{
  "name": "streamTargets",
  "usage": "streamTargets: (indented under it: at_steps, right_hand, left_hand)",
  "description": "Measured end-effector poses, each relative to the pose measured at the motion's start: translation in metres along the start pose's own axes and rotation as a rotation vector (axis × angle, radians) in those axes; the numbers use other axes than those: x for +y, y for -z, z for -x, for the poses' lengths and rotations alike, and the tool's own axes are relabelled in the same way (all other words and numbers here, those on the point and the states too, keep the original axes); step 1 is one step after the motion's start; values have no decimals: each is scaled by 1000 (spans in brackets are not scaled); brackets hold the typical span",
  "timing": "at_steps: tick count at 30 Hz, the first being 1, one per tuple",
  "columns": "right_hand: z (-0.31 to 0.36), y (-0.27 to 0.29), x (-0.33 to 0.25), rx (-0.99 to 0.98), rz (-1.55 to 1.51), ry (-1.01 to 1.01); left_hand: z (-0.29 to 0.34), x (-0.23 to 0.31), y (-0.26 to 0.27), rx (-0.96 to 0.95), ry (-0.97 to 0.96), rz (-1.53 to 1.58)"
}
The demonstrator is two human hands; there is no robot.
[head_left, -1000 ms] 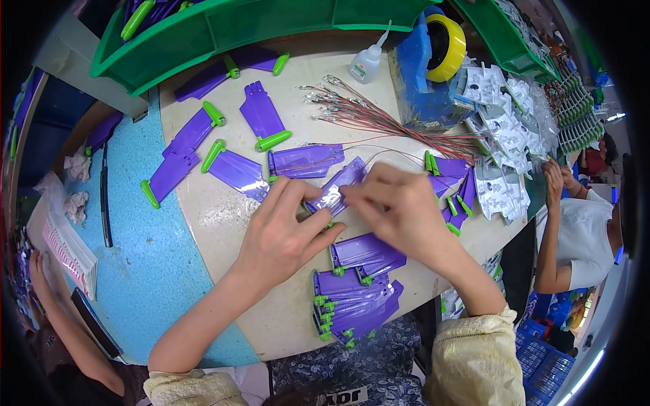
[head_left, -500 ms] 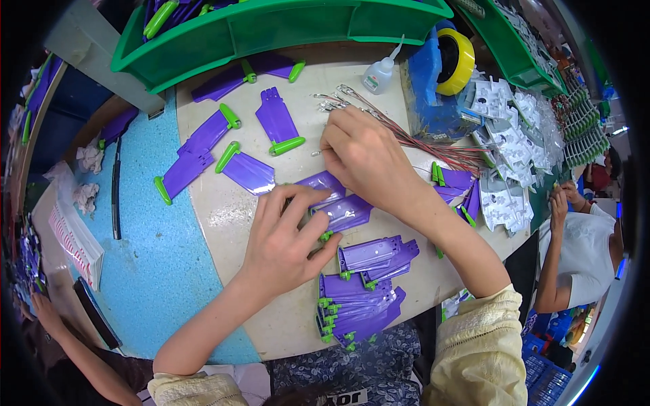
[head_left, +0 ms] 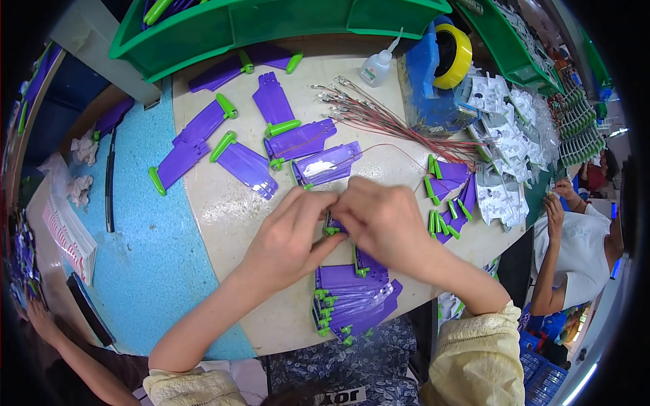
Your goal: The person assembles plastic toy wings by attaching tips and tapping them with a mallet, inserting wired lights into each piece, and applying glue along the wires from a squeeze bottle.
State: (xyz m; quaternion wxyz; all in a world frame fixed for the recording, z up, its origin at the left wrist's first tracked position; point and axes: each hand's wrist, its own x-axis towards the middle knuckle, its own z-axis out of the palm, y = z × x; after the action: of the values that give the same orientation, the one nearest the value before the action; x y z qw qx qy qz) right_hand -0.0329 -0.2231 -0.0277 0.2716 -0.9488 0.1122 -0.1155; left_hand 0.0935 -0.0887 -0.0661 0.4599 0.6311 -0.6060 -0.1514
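Observation:
My left hand (head_left: 288,230) pinches a purple plastic wing-shaped piece (head_left: 332,223) with a green end, mostly hidden under the fingers. My right hand (head_left: 382,220) meets it there, fingertips pressed together at the same piece; whether they hold something small is hidden. Just beyond my hands lie two purple pieces (head_left: 328,164), and a thin reddish wire crosses the farther purple piece (head_left: 301,140). Nearer to me, an overlapping stack of purple pieces (head_left: 355,294) with green ends rests by the table edge, partly covered by my right hand.
Several purple pieces (head_left: 244,168) are spread at the far left. Red and dark wires (head_left: 379,115) fan out beside a glue bottle (head_left: 376,68) and a blue tape dispenser (head_left: 423,81). White plastic parts (head_left: 501,162) pile up at right. A green bin (head_left: 284,34) stands behind. Another person works at right.
My right hand has come down from the wire ends to my left hand. Both hands have moved nearer to me, uncovering two purple pieces, with a wire over the farther one.

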Motion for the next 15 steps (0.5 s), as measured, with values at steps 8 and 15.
streamTargets:
  at_steps: [8, 15]
  right_hand:
    - [14, 6, -5, -92, -450, -296]
    - [12, 8, 5, -90, -399, -261]
  left_hand:
    - [0, -7, -3, 69, 76, 97]
    - [-5, -1, -3, 64, 117, 84]
